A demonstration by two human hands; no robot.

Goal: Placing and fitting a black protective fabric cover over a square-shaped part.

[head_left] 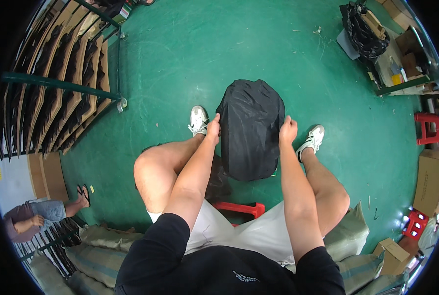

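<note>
Between my knees I hold up a black fabric cover [251, 130], rounded at the corners and somewhat wrinkled; whether anything is inside it cannot be seen. My left hand [213, 129] grips its left edge, fingers curled behind the cloth. On the opposite edge, my right hand [288, 130] is closed with the thumb upward, pinching the side. Below the cover, a dark, thin plastic bag [218, 183] shows partly by my left leg. I sit on a red stool [241, 209], of which only the front part is visible.
A wheeled green rack [62, 84] with stacked boards stands at the left. Another person [37, 219] sits at the lower left. Woven sacks [96, 255] lie around me. A bin with a black bag [364, 34], red stool [427, 129] and cartons [428, 182] are at the right.
</note>
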